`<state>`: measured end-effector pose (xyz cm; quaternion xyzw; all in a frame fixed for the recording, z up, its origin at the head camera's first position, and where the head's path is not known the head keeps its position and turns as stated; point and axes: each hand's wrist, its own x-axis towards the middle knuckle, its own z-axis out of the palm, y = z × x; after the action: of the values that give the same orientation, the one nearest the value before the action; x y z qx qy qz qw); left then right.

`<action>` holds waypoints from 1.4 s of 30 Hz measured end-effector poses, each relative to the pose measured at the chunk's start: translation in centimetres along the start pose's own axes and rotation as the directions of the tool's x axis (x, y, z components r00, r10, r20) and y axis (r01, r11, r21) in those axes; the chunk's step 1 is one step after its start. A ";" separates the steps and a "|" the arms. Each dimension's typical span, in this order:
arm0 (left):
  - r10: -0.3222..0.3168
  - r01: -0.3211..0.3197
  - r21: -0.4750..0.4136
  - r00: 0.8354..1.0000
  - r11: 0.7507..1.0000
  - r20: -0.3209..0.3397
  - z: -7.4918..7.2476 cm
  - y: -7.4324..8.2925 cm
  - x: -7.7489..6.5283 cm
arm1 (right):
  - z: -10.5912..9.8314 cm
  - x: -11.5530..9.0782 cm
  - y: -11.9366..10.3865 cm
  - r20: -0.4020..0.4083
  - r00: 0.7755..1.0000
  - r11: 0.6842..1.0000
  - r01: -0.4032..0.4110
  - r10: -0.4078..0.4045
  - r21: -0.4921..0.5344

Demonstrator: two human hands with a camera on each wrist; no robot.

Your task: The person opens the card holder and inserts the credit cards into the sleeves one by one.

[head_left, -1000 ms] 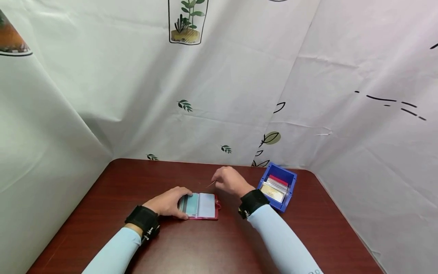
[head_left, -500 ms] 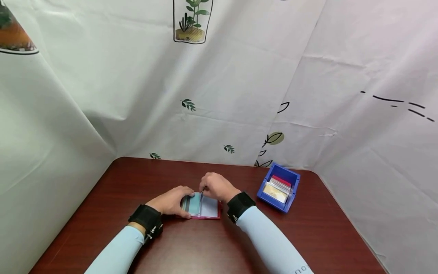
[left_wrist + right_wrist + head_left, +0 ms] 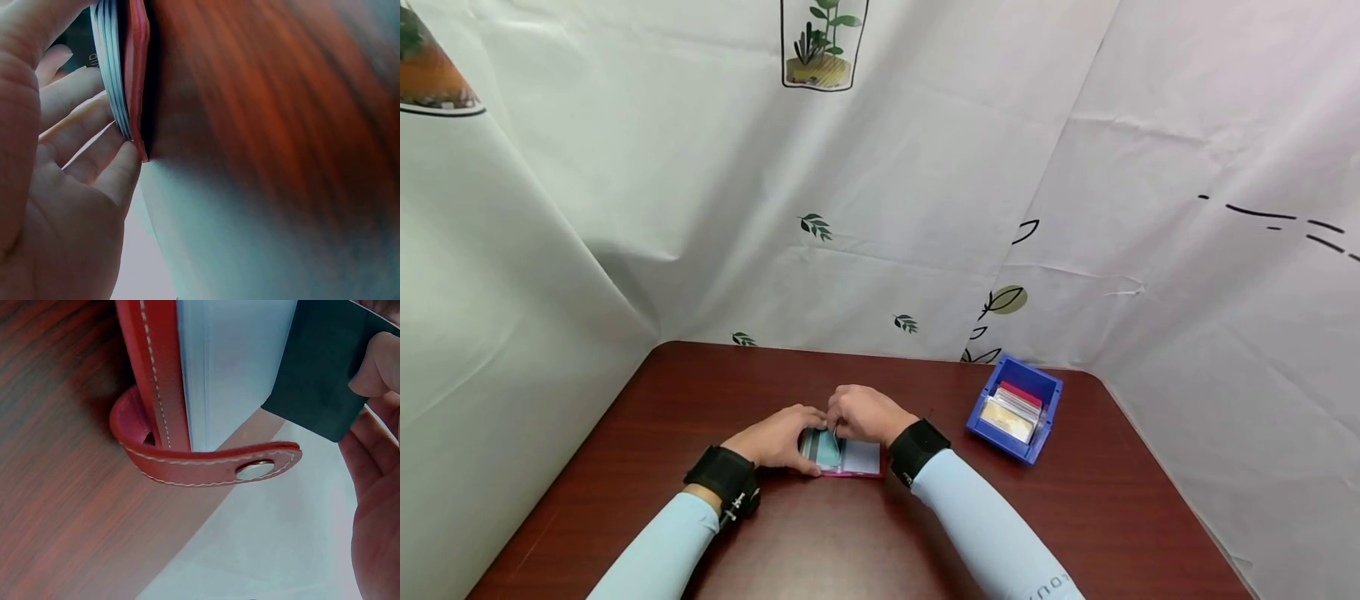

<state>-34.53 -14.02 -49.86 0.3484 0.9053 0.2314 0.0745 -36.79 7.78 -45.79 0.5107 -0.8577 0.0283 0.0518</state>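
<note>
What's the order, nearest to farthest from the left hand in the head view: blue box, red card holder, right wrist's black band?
1. Red card holder: held along its left side by the left hand.
2. Right wrist's black band: just right of the holder.
3. Blue box: farthest right.

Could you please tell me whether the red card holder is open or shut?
Open: the red card holder shows its inner sleeves, and its strap sticks out unfastened.
</note>
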 end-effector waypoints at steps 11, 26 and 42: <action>0.014 -0.013 0.018 1.000 1.000 -0.007 -0.1 -0.1 0.1 | -0.7 0.7 -1.1 0.042 0.992 0.990 0.124 -0.121 -0.061; -0.014 0.014 -0.014 1.000 1.000 0.000 0.1 -0.2 0.0 | -0.4 0.6 -2.0 0.152 0.985 0.994 0.088 -0.077 -0.067; -0.009 0.009 -0.033 1.000 0.999 -0.002 0.0 0.0 -0.1 | -0.5 0.2 -1.4 0.160 0.984 0.996 0.063 -0.072 0.060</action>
<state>-34.49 -14.07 -49.90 0.3429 0.9030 0.2464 0.0800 -35.63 6.97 -45.28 0.5413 -0.8402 0.0084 -0.0311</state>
